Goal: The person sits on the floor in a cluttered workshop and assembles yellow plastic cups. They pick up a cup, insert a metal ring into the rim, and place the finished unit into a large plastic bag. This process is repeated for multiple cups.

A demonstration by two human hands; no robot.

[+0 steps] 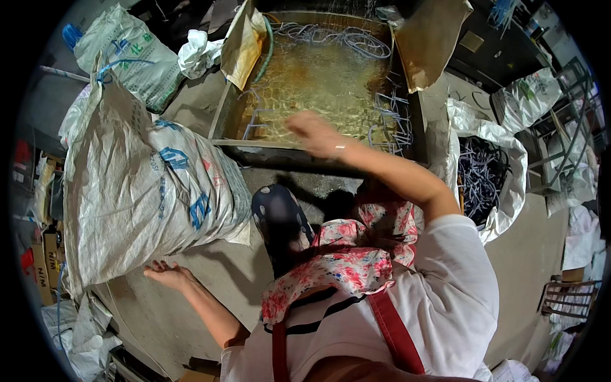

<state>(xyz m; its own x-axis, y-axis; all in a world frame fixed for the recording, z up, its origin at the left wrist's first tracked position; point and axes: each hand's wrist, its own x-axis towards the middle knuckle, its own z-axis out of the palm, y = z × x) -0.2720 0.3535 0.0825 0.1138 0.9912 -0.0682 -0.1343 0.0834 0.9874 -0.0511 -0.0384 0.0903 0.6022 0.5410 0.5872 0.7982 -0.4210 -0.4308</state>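
Observation:
Over the near part of a shallow metal tank of yellowish water (305,148) is my right hand (313,132), smeared by motion. Its fingers cannot be made out, nor anything in them. Grey tubing pieces (396,118) lie along the tank's right side, and a few more (254,121) stand in its left near corner. My left hand (168,275) is low on the left, palm up with its fingers apart and nothing in it. It is right by the lower edge of a large white woven sack (137,191), whose inside is hidden from me.
Coiled grey tubing (366,43) lies at the tank's far end, beside a green hose (266,51). On the right an open white sack (515,159) holds many short dark tube pieces (480,178). Another stuffed sack (130,57) stands at the far left. A wooden chair (569,296) is far right.

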